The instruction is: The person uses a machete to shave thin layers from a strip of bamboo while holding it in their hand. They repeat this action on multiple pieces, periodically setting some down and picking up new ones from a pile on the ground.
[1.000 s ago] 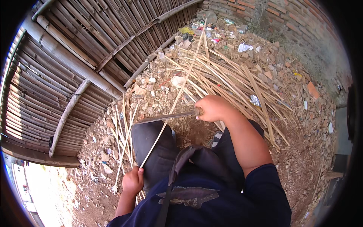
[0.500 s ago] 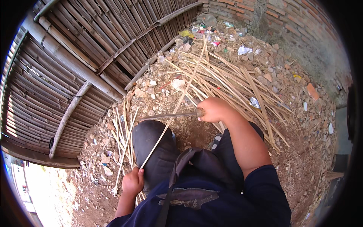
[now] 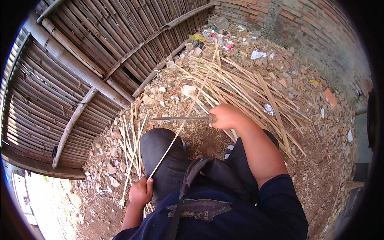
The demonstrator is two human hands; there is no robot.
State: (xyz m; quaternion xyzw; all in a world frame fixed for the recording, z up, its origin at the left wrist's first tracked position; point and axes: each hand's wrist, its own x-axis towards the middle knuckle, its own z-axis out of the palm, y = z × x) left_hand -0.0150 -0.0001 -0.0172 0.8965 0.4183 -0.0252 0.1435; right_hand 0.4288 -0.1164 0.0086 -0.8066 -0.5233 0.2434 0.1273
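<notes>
My left hand [image 3: 141,192] is closed around the near end of a long, thin bamboo strip [image 3: 165,155]. From there the strip slants up and away to the right, across my left knee. My right hand [image 3: 225,116] grips the wooden handle of a long-bladed knife [image 3: 180,119]. Its dark blade points left and crosses the strip beyond my knees; whether the two touch I cannot tell. Past my right hand lies a big pile of split bamboo strips [image 3: 244,90]. A smaller bunch of strips [image 3: 129,150] rests on the ground left of my left knee.
A bamboo-slat wall [image 3: 76,60] with thick poles rises on the left. At the back right stands a brick wall [image 3: 302,24]. Stones and litter cover the dirt ground, including a white scrap [image 3: 258,54], crumpled foil [image 3: 269,109] and a brick piece [image 3: 330,97].
The knife's tip has swung slightly away from me, so the blade now lies nearly level across the view. My left hand and the strip have hardly moved.
</notes>
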